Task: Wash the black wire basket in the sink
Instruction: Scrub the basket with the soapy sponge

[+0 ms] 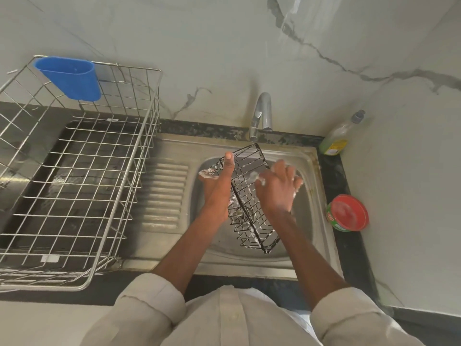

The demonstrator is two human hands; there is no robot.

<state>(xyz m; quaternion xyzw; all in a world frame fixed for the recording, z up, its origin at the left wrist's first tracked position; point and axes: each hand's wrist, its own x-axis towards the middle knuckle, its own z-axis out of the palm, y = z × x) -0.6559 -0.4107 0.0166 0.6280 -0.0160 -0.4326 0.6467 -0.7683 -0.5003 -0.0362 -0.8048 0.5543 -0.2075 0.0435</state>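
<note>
The black wire basket point(249, 208) is tilted over the steel sink point(309, 171), streaked with white foam. My left hand point(219, 186) holds its left side, thumb up along the rim and soapy fingers wrapped underneath. My right hand point(279, 188) is on the basket's right side, foamy and blurred, its fingers spread over the wires. Whether it holds a sponge is hidden. The tap point(260, 116) stands just behind the basket; I see no water running.
A large steel dish rack point(82, 171) with a blue plastic cup holder point(71, 77) stands on the counter at left. A dish soap bottle point(341, 136) is in the back right corner. A round tub with a red lid point(348, 212) sits right of the sink.
</note>
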